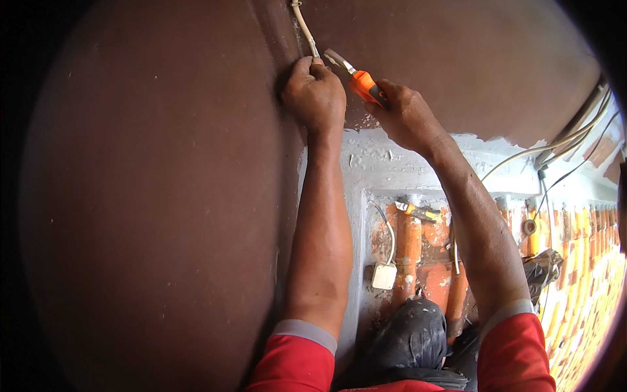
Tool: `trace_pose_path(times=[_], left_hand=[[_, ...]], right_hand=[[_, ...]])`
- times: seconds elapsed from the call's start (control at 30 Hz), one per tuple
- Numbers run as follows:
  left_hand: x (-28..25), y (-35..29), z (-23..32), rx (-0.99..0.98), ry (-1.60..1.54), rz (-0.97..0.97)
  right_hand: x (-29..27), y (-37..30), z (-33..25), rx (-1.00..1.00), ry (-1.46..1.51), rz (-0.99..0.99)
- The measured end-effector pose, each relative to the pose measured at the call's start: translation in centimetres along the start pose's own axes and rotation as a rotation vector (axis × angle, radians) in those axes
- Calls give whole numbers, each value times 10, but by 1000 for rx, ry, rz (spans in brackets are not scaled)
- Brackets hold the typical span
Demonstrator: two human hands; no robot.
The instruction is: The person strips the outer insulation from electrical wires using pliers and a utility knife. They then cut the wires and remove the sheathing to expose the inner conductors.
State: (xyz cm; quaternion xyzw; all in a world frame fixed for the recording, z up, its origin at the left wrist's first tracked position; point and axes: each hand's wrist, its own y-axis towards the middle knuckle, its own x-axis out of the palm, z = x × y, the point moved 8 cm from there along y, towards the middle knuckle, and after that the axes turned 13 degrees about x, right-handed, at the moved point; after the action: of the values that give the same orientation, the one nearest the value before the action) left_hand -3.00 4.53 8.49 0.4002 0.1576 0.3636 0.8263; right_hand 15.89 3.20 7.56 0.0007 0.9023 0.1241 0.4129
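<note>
brown walls [163, 163] meet in a corner above a grey-coated band [405, 160], with orange roof tiles [434, 281] below. a pale cable [303, 26] runs down near the corner; its lower end sits at the left hand [316, 95].

left hand: closed, thumb and forefinger pinched on the cable end. right hand [406, 117]: fingers wrapped round the orange handle of a tool [364, 85], whose metal head points up and left, just beside the cable.

handling: the cable is probably light, bendable and slightly springy, with a covering that nicks easily; a hold close to the end limits flex. the tool appears rigid and is best held by its handle, clear of the metal head.

limits of view: any cable inside the left fist is hidden. the tool's exact type, and whether its head touches the cable, cannot be told. the cable's upper run is cut off.
</note>
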Motion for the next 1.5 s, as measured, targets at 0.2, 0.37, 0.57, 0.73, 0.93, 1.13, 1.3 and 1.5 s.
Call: trace_pose_path(times=[0.2,0.37,0.57,0.73,0.93,1.13,1.3,1.5], left_hand=[[-3,-3,-4,-69,-160,-47],[-6,-4,-5,-15,-127,-109],[-13,-6,-11,53,-148,-180],[-14,-9,-2,8,-131,-246],[-15,-9,5,-41,-59,-270],[-13,-6,-7,21,-62,-270],[-5,-18,-7,-42,-79,-300],[-13,-14,-7,-37,-74,-267]], right_hand=[[2,5,-5,-102,-167,126],[1,14,0,-153,-171,124],[41,16,13,61,401,-334],[87,4,22,167,955,-585],[105,-9,15,173,1148,-550],[149,-58,50,310,1312,-724],[141,-152,158,620,1011,-543],[46,-75,50,309,843,-608]])
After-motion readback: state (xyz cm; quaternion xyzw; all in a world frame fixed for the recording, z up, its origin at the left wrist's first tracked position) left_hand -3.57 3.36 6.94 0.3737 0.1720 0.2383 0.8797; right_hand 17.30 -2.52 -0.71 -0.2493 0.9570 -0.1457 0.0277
